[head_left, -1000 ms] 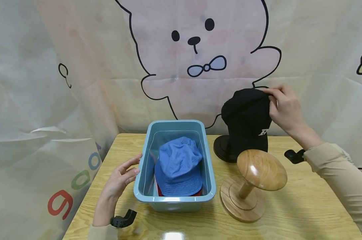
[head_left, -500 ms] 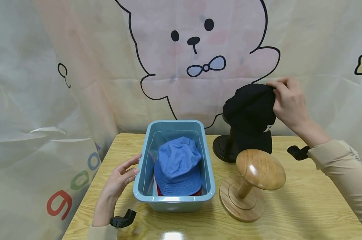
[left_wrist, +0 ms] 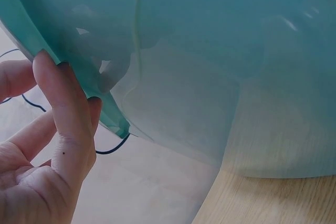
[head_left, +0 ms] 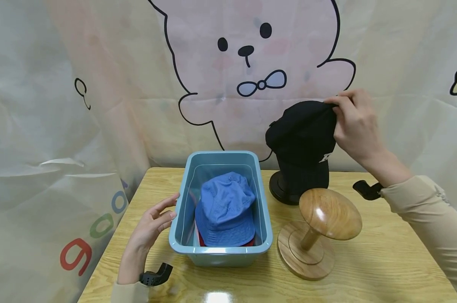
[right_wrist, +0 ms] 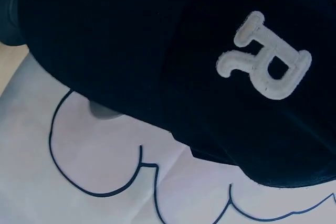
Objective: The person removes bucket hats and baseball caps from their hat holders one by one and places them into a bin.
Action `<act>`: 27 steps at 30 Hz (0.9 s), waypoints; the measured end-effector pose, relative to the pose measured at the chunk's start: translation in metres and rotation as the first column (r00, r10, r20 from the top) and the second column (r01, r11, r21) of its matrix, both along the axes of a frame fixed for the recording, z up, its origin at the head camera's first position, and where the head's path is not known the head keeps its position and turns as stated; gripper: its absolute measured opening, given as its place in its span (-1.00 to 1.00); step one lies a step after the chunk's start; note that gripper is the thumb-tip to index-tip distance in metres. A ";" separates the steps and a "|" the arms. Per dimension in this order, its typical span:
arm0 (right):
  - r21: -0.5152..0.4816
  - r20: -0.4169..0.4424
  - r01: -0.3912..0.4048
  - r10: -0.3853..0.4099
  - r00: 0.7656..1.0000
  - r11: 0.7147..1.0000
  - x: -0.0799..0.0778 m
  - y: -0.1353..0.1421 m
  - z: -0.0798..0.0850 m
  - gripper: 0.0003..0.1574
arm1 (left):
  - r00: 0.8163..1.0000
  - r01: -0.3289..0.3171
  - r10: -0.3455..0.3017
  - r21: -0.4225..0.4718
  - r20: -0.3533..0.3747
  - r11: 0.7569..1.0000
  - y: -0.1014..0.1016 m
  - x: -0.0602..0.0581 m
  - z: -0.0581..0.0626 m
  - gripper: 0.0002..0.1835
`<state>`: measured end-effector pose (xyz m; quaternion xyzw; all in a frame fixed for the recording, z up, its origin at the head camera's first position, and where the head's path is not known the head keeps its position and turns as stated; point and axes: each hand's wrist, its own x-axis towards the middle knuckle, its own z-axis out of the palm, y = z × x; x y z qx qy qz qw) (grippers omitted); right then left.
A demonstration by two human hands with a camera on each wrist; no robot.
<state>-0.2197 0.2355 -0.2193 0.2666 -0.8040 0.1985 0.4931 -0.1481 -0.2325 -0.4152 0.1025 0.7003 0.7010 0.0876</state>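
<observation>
My right hand [head_left: 359, 126] pinches the top of a black baseball cap [head_left: 308, 130] at the back right of the table. The cap's brim points down, and a white letter R [right_wrist: 273, 61] shows on its front in the right wrist view. Behind the cap stands a black hat stand, mostly hidden; part of its round base [head_left: 277, 191] shows. My left hand [head_left: 148, 229] touches the left rim of a light-blue plastic bin [head_left: 267, 219] with relaxed fingers [left_wrist: 63, 93]. Inside the bin, a blue bucket hat [head_left: 226, 210] lies over something red.
A wooden hat stand [head_left: 328, 213], with a bare oval top and round base, is in front of the cap and right of the bin. A curtain with a cartoon bear [head_left: 251, 42] hangs behind the wooden table [head_left: 395, 252].
My right hand has raised the black cap, shifting first slightly right, then left. My left hand has stayed at the bin's rim.
</observation>
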 end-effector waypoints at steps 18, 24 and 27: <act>0.007 -0.059 -0.101 0.101 0.993 0.995 0.008 -0.046 0.011 -0.85 | 1.000 0.014 -0.015 0.019 0.004 1.000 0.001 0.000 0.001 -0.41; 0.005 -0.053 -0.117 0.118 0.992 0.993 0.010 -0.061 0.014 -0.86 | 1.000 0.006 -0.006 0.010 0.004 1.000 0.000 0.001 0.001 -0.41; 0.001 -0.057 -0.130 0.130 0.990 0.992 0.011 -0.068 0.014 -0.86 | 1.000 0.005 -0.005 0.007 0.004 1.000 0.001 0.001 0.000 -0.41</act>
